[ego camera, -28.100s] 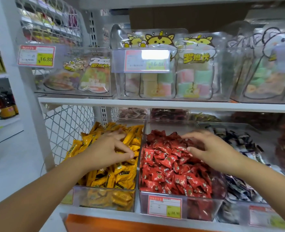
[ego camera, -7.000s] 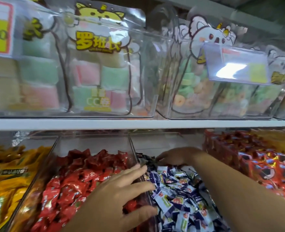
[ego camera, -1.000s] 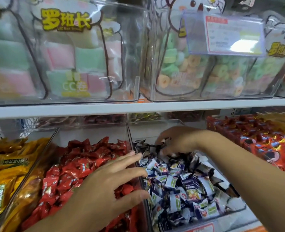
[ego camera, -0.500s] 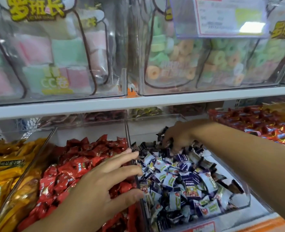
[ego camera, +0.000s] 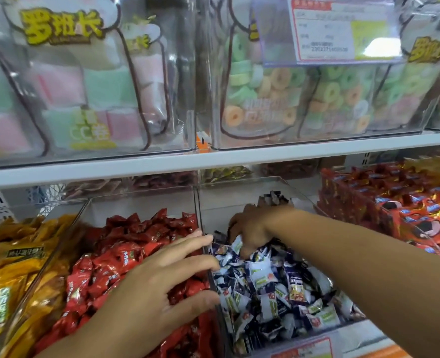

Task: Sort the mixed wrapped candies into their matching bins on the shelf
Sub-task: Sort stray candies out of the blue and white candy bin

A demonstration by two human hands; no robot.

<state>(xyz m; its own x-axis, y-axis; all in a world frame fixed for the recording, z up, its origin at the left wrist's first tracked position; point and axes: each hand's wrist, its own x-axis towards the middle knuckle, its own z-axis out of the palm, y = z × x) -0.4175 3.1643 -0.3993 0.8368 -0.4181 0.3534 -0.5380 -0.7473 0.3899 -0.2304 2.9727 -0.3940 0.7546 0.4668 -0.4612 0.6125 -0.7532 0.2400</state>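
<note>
Nearest the camera, three clear bins are sitting side by side on the lower shelf. The middle-right bin (ego camera: 242, 192) is holding blue-and-white candies (ego camera: 278, 288), small crinkled pillow wrappers with green and red print, heaped loosely and sloping down toward a red-bordered price label (ego camera: 304, 350) at its front. Just left of it, red candies (ego camera: 126, 257) in glossy foil are filling their own bin, and further left yellow candies (ego camera: 12, 267) in long gold wrappers are lying in theirs.

The left hand (ego camera: 162, 288) is resting palm-down over the red candies, its fingers straight and spread, grasping nothing; the fingertips (ego camera: 206, 239) are touching the clear wall between the red bin and the blue-and-white one.

Further back, the right hand (ego camera: 249, 228) is reaching across into the blue-and-white pile, knuckles up, fingers curled downward and buried among the wrappers; whether they are closing on a piece cannot be told. A few dark wrappers (ego camera: 273, 197) are sticking up just behind it.

To the right, red-orange packets (ego camera: 407, 210) are standing in rows. Beyond, a white shelf board (ego camera: 213, 158) is carrying clear tubs of pastel marshmallow bags (ego camera: 84, 86) and ring gummies (ego camera: 278, 94), with a price tag (ego camera: 324, 29) hanging in front.
</note>
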